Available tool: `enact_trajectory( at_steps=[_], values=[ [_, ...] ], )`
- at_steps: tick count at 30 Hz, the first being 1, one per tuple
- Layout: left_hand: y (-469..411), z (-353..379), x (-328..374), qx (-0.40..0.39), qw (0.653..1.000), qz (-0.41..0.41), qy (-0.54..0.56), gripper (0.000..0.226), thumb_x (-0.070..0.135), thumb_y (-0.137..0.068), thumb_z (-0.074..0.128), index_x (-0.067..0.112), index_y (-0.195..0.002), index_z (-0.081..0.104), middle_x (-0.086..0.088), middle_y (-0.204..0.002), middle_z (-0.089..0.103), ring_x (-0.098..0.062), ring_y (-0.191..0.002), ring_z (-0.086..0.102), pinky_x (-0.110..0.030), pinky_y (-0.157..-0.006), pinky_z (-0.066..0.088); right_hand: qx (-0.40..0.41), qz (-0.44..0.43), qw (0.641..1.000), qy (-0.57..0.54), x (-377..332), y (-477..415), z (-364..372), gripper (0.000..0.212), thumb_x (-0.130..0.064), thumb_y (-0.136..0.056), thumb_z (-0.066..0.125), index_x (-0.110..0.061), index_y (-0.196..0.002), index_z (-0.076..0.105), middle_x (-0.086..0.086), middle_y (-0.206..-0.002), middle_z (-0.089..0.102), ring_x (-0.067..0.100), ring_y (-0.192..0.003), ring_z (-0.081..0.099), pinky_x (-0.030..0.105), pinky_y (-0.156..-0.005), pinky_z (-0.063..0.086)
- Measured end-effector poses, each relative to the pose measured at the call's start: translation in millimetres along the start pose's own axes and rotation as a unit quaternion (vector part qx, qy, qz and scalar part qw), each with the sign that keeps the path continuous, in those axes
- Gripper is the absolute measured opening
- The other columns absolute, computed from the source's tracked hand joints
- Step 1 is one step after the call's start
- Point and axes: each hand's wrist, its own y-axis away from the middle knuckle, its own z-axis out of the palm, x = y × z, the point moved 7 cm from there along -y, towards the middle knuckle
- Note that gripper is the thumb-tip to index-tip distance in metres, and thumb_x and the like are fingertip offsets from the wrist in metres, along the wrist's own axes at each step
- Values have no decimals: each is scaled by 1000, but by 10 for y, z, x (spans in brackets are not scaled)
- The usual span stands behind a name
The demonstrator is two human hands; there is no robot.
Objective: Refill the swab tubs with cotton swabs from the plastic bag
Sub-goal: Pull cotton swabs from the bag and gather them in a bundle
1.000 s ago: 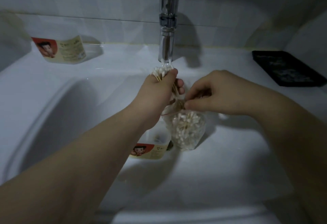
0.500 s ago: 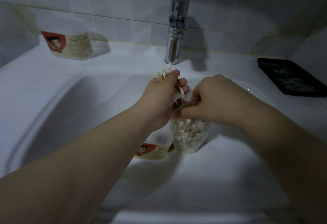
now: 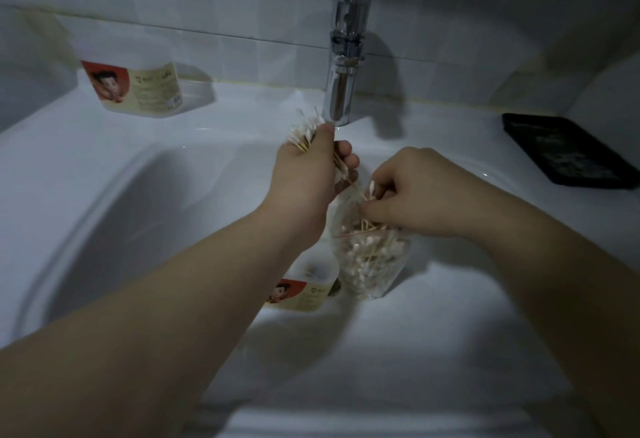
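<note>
Two bare arms reach over a white sink [image 3: 104, 216] in dim light. The left hand [image 3: 308, 174] is closed around a bunch of cotton swabs [image 3: 304, 133], their white tips fanning out just below the chrome tap [image 3: 343, 67]. The right hand [image 3: 412, 195] pinches a few swabs at the open mouth of a clear plastic bag [image 3: 372, 264] (still well stocked) standing in the basin. One labelled tub [image 3: 304, 290] sits beside the bag, partly hidden under the left wrist. Another tub [image 3: 138, 88] rests on the back ledge; a black tray [image 3: 568, 150] lies at right.
</note>
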Motion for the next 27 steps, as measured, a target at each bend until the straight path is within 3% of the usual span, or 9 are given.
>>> enact_trajectory(
  at_steps=[4,9,13,17,27],
  values=[
    [5,6,39,5,1000,23,-14,14,20,-107,49,12,-98,57,1,-66,58,-12,-58,58,-34,-67,58,10,-7,999,-33,28,2,-89,19,-32,-76,75,-18,-64,71,-2,-57,65,4,-51,56,28,-56,46],
    [14,-13,119,17,997,65,-29,17,22,-108,48,14,-94,56,2,-66,58,-10,-59,58,-36,-71,60,22,-24,998,-57,21,38,-201,15,-27,-79,76,-16,-69,75,4,-63,69,15,-56,62,34,-58,51],
    [7,-40,193,29,993,103,-41,20,22,-107,48,15,-90,54,4,-63,58,-10,-58,58,-34,-70,59,33,-24,994,-98,44,61,-293,15,-27,-86,78,-20,-72,77,-2,-62,71,3,-46,58,24,-53,48],
    [4,-30,199,19,990,113,-85,16,24,-106,51,14,-94,56,3,-66,59,-11,-61,60,-35,-68,61,48,-9,987,-151,95,92,-394,11,-22,-89,76,-19,-79,78,-2,-59,70,2,-45,59,14,-46,43],
    [58,60,88,-38,965,99,-240,19,28,-102,54,16,-90,62,3,-75,69,-15,-72,69,-42,-73,61,80,-5,971,-223,199,131,-546,10,-18,-89,77,-14,-80,78,0,-55,66,4,-43,53,15,-46,42]
  ],
)
